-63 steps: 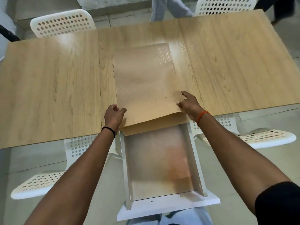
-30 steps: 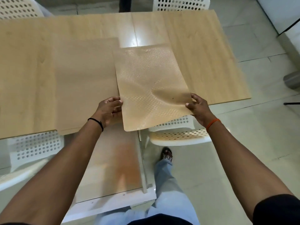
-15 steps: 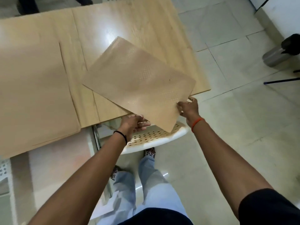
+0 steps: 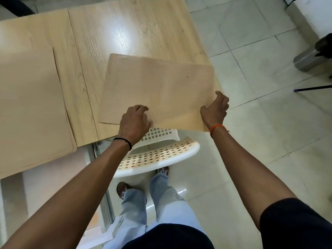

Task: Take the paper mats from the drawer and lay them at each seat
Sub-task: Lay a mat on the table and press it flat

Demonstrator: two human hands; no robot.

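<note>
A pale tiled floor [image 4: 251, 42] fills the right side of the view, glossy and crossed by thin grout lines. A light wood-grain desk [image 4: 125, 29] takes up the upper left, its top smooth enough to carry a bright glare, with seams running between its panels. On the desk's left part lies a stack of paper mats [image 4: 30, 108], tan and flat, reaching past the near desk edge. Below that edge the open drawer [image 4: 53, 177] shows a pale bottom and a white front.

A single paper mat [image 4: 161, 90], tan with rounded corners and a fine embossed dot pattern, sits over the desk's right near corner; its near edge overhangs the desk above a white perforated plastic chair [image 4: 158, 157]. The left hand [image 4: 134, 121], a black band at the wrist, is bent down onto the mat's near edge, fingers curled and pinching it. The right hand [image 4: 214, 109], an orange band at the wrist, grips the mat's near right corner with curled fingers.

A metal bin [image 4: 310, 60] stands on the floor at far right.
</note>
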